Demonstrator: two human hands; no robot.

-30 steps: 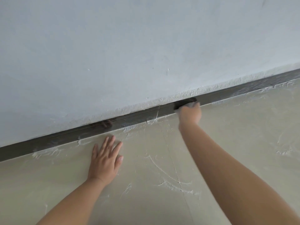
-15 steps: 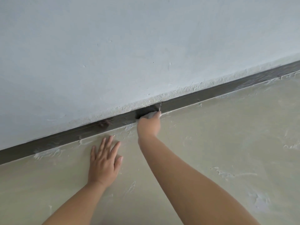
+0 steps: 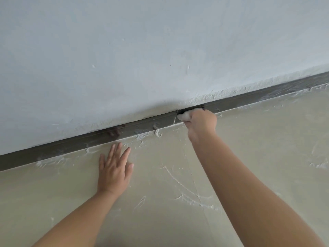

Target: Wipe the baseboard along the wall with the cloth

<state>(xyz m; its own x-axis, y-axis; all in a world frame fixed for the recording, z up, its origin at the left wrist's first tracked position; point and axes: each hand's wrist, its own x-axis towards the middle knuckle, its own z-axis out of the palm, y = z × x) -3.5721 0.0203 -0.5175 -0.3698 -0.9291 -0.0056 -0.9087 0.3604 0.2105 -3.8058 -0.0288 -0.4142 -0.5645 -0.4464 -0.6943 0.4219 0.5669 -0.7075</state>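
Note:
A dark grey baseboard (image 3: 74, 146) runs diagonally from lower left to upper right where the pale wall (image 3: 142, 50) meets the floor. My right hand (image 3: 202, 122) is closed around a small whitish cloth (image 3: 184, 115) and presses it against the baseboard just right of a joint in the strip. Only a bit of the cloth shows past my knuckles. My left hand (image 3: 114, 169) lies flat on the floor with fingers spread, a little below the baseboard and to the left of my right hand.
The beige floor (image 3: 267, 157) carries white plaster smears and streaks. A reddish-brown stain (image 3: 113, 131) marks the baseboard above my left hand. A lump of white plaster (image 3: 157, 131) sits at the baseboard's foot.
My right hand with the cloth slid left along the baseboard, then back to the right, ending just past the joint. My left hand stayed flat on the floor.

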